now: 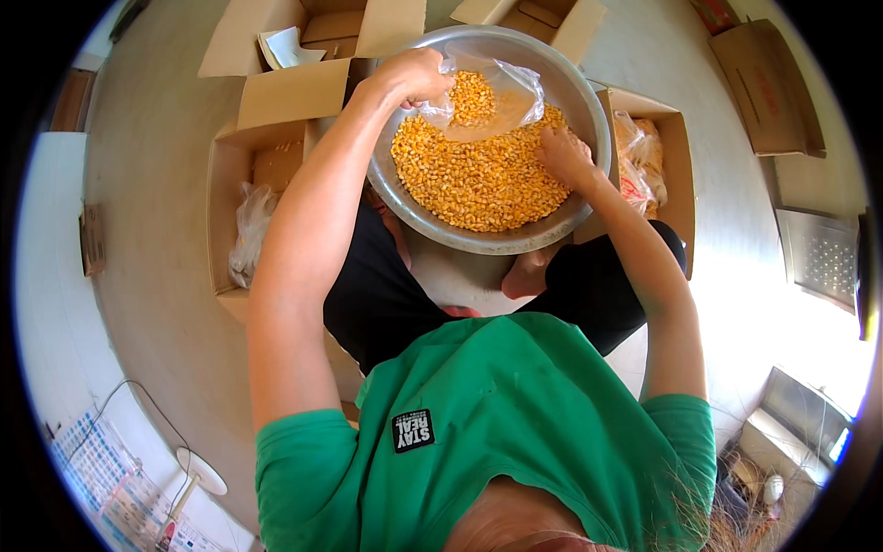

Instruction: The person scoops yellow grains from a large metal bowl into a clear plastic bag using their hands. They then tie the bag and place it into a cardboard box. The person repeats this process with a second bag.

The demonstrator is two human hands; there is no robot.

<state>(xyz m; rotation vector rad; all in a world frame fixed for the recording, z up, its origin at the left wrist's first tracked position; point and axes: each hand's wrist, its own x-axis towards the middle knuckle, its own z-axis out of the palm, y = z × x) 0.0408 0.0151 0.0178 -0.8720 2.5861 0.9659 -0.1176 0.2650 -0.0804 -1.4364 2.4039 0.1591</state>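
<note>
A large metal basin (489, 237) holds yellow corn kernels (469, 179). In its upper part lies a clear plastic bag (515, 92) with some kernels inside. My left hand (418, 81) is closed on the upper left edge of that bag. My right hand (566, 152) is down at the right side of the kernels, below the bag's right end, with curled fingers; what they hold, if anything, is hidden.
Open cardboard boxes surround the basin: one with plastic bags (221, 212) at left, one with filled bags (681, 212) at right, others (285, 97) behind. A closed-looking carton (763, 83) stands upper right. A cable, a white disc-shaped stand and electronics lie near the lower edges.
</note>
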